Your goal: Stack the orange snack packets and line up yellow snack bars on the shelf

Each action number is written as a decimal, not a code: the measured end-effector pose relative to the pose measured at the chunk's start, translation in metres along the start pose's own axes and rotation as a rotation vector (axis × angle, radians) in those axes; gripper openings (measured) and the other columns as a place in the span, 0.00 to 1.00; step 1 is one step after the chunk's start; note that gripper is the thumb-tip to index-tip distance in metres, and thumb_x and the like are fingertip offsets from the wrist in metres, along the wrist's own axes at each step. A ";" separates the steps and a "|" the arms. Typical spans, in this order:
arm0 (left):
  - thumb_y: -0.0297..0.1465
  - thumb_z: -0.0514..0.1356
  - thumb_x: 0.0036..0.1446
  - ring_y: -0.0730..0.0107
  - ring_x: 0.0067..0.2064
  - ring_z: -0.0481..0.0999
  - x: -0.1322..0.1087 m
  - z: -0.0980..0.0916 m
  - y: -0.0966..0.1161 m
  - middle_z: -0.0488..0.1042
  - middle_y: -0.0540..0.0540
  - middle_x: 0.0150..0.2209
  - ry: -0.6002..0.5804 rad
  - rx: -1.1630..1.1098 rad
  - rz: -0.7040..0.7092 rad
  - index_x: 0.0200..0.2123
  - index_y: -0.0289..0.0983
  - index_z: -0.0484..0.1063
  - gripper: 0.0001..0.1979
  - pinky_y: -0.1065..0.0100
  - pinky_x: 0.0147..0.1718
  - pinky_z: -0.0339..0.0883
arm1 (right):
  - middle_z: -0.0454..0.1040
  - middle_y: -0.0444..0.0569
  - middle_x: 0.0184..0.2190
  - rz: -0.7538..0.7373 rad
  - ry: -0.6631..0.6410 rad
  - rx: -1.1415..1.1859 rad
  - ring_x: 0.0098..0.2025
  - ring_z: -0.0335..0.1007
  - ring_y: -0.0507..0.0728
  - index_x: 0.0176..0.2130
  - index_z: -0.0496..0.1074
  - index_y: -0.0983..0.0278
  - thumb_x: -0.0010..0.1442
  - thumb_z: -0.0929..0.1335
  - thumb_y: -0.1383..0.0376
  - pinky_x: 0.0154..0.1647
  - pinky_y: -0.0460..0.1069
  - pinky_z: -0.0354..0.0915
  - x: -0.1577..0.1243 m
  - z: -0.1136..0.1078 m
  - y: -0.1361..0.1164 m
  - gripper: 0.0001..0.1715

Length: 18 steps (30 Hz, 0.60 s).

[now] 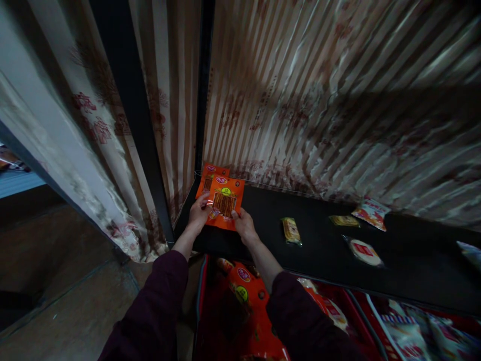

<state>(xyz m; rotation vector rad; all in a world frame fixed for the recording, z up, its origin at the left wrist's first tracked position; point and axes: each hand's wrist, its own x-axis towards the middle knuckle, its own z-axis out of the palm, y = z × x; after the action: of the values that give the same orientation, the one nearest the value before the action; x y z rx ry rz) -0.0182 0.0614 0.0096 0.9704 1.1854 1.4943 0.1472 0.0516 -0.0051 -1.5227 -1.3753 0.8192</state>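
Note:
Between my two hands is an orange snack packet (224, 203) with a clear window showing brown strips. My left hand (199, 213) grips its left edge, thumb on the front. At the lower right edge my right hand (245, 224) pinches it, thumb on the front as well. Behind it and a little to the left, a second orange packet (209, 173) of the same kind stands at the shelf's back corner, partly covered. Both are over the left end of the black shelf (263, 205). My fingers behind the front packet are hidden.
Along the shelf lie small wrapped snacks (291, 231), a round white packet (364, 251) and a red-white bag (371, 212). A red bin (203, 286) below holds more orange packets (255, 306). A dark post (131, 100) and curtains (300, 100) bound the left and back.

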 end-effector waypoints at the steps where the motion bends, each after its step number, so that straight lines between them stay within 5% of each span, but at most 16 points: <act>1: 0.19 0.61 0.40 0.70 0.38 0.73 0.002 0.000 -0.001 0.77 0.49 0.36 0.001 0.001 0.006 0.40 0.40 0.75 0.21 0.64 0.48 0.64 | 0.77 0.47 0.30 0.016 -0.003 0.004 0.35 0.72 0.57 0.36 0.72 0.62 0.55 0.63 0.55 0.39 0.51 0.67 0.005 0.002 0.000 0.16; 18: 0.17 0.60 0.44 0.66 0.56 0.67 0.035 -0.001 -0.009 0.70 0.45 0.52 0.068 0.052 0.101 0.38 0.38 0.77 0.17 0.61 0.61 0.51 | 0.76 0.47 0.27 0.088 0.043 -0.040 0.30 0.71 0.54 0.34 0.73 0.64 0.55 0.63 0.59 0.33 0.47 0.65 0.071 0.033 -0.006 0.13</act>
<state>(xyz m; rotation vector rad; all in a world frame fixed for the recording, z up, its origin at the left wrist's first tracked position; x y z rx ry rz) -0.0249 0.0965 0.0012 1.0351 1.2451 1.5943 0.1264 0.1272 -0.0057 -1.6323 -1.3084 0.8120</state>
